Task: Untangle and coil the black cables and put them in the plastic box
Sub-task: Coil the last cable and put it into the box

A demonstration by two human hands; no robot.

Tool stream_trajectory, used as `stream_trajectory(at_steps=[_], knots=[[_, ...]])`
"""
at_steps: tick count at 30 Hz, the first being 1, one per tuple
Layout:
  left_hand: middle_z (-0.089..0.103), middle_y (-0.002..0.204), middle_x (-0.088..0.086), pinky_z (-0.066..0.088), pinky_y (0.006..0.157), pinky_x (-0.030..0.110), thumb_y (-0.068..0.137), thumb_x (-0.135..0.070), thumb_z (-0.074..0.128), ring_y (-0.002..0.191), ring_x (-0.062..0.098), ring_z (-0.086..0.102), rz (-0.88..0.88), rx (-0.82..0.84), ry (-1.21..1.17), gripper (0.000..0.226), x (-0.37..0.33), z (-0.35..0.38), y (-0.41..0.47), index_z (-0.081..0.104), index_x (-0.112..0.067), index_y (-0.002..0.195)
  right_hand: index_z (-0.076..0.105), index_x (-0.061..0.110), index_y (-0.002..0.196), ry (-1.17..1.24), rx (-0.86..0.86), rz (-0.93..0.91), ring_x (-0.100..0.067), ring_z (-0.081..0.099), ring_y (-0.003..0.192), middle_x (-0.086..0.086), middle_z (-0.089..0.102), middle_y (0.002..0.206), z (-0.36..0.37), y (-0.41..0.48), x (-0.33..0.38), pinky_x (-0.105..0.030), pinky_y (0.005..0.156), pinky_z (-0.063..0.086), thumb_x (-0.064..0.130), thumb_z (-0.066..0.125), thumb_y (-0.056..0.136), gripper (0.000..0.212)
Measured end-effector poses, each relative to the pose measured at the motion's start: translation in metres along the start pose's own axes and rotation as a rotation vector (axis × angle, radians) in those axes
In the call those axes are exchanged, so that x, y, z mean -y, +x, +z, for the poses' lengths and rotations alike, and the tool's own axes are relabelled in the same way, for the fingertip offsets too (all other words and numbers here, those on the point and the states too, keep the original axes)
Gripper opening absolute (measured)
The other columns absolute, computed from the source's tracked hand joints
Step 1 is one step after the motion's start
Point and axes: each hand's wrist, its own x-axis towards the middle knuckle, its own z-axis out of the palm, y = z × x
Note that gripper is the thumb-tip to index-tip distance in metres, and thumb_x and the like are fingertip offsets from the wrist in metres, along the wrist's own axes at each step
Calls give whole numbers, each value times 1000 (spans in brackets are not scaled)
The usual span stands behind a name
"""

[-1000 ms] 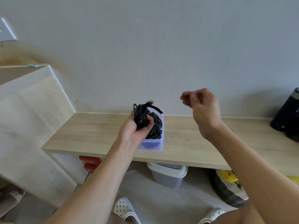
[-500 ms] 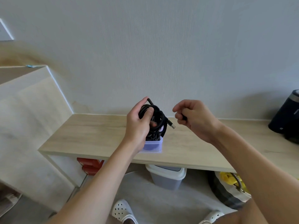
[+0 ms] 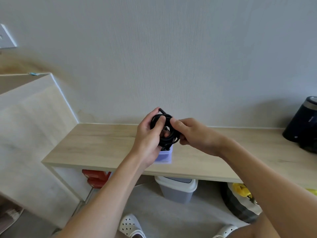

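A person's left hand (image 3: 148, 140) and right hand (image 3: 194, 134) meet over a small translucent bluish plastic box (image 3: 164, 156) that stands near the front edge of a long pale wooden shelf (image 3: 103, 143) against a grey wall. Between them is a coil of thin black cable (image 3: 169, 142), held just above the box's mouth. The left hand grips the coil from its left side, thumb curled over the top loops. The right hand pinches the right side of the coil between thumb and fingers. One stubby cable end (image 3: 161, 110) pokes up past the left fingertips.

The coil looks light and limp, but likely springy: loops of this kind tend to open once released. It is probably best held across all the bundled loops at once, not by a single strand, and pressed down into the box before letting go.

Much is hidden. The left hand covers most of the box, so whether the lowest loops already sit inside it, or whether other cables lie there, cannot be told. Nor is it clear how many cables make up the coil. A dark round kettle (image 3: 303, 124) at the shelf's right end is cut off by the frame. Under the shelf stand a grey lidded bin (image 3: 176, 189) and red boxes (image 3: 96, 177).
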Motion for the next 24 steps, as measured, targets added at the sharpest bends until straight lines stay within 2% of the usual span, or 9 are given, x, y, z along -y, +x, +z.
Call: stream_trajectory(at_steps=[2, 4, 7, 10, 13, 16, 19, 21, 24], knots=[[63, 110, 19, 48, 93, 67, 97, -14, 62, 96, 33, 56, -51, 30, -36, 44, 1, -1, -2, 55, -26, 138, 61, -8, 99, -61, 10, 36, -10, 37, 65, -5, 44, 79, 2, 2, 3, -24, 67, 37, 42, 31, 106, 59], [66, 111, 16, 54, 93, 58, 93, -14, 66, 97, 29, 64, -71, 49, -21, 50, 0, 0, -6, 53, -26, 139, 63, 2, 96, -97, -6, 67, -14, 42, 74, -5, 50, 85, 5, 4, 5, -28, 70, 37, 40, 28, 106, 53], [68, 120, 14, 57, 91, 52, 92, -14, 67, 100, 29, 69, -86, 41, -35, 48, 1, 0, -7, 55, -27, 137, 61, 11, 90, -37, -50, 66, -21, 37, 77, -7, 47, 84, 12, 4, 4, -34, 69, 33, 37, 29, 104, 43], [69, 108, 9, 56, 89, 51, 97, -12, 63, 93, 27, 65, -64, -9, -34, 41, 0, 2, -8, 57, -27, 134, 56, 11, 85, 43, -117, 38, -20, 36, 72, -8, 43, 79, 17, 6, 2, -35, 65, 31, 35, 37, 103, 35], [69, 108, 5, 59, 82, 44, 100, -15, 60, 89, 21, 65, 16, -29, 99, 38, -1, 4, -8, 54, -28, 135, 55, 11, 78, 50, -203, 15, -15, 40, 65, -7, 48, 74, 19, 9, 0, -27, 57, 33, 29, 43, 101, 32], [66, 124, 4, 57, 94, 47, 101, -21, 59, 107, 20, 67, 109, -68, 259, 37, 0, 5, -7, 54, -28, 136, 50, 12, 75, 56, -248, 9, -14, 40, 64, -4, 45, 72, 20, 10, -2, -27, 59, 35, 29, 43, 101, 32], [57, 135, -2, 50, 101, 29, 102, -28, 55, 120, 12, 58, 239, -81, 496, 43, 0, 3, -6, 47, -26, 143, 48, 12, 79, 20, -250, 2, -17, 39, 67, -5, 41, 74, 20, 11, 1, -33, 63, 35, 31, 41, 101, 31], [54, 136, -1, 45, 97, 17, 102, -34, 54, 118, 6, 56, 273, -32, 669, 49, -2, -2, -7, 40, -24, 148, 49, 12, 80, -9, -231, -6, -18, 37, 67, -5, 40, 74, 18, 9, 4, -35, 63, 35, 30, 41, 101, 29], [52, 135, -1, 44, 103, 19, 100, -39, 55, 118, -6, 54, 212, 169, 748, 63, -13, -16, -5, 28, -20, 154, 47, 10, 79, -86, -174, -20, -17, 36, 64, -6, 39, 71, 13, 4, 9, -33, 60, 34, 26, 40, 102, 29]])
